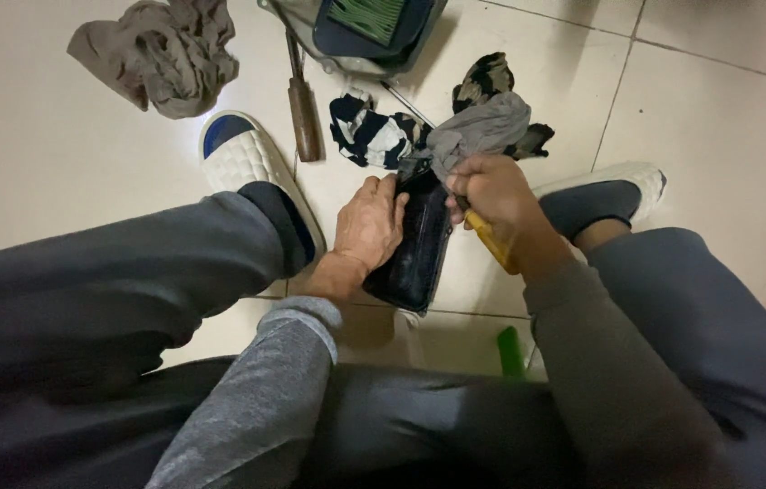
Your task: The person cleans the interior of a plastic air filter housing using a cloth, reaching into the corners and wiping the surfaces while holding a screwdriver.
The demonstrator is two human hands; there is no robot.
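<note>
My left hand (pixel 370 223) grips the left side of a black oblong housing (pixel 421 246) held upright over the floor between my knees. My right hand (pixel 491 192) is closed around a tool with a yellow handle (pixel 494 243) and also pinches a grey rag (pixel 482 125) against the top of the black part. The tool's tip is hidden behind the hand and rag.
On the tiled floor lie a wooden-handled tool (pixel 303 113), a striped rag (pixel 372 134), a camouflage cloth (pixel 484 76), a crumpled grey cloth (pixel 158 52) and a dark casing with a green filter (pixel 374 23). A green object (pixel 510 351) lies near my right leg. My slippers (pixel 247 163) flank the work.
</note>
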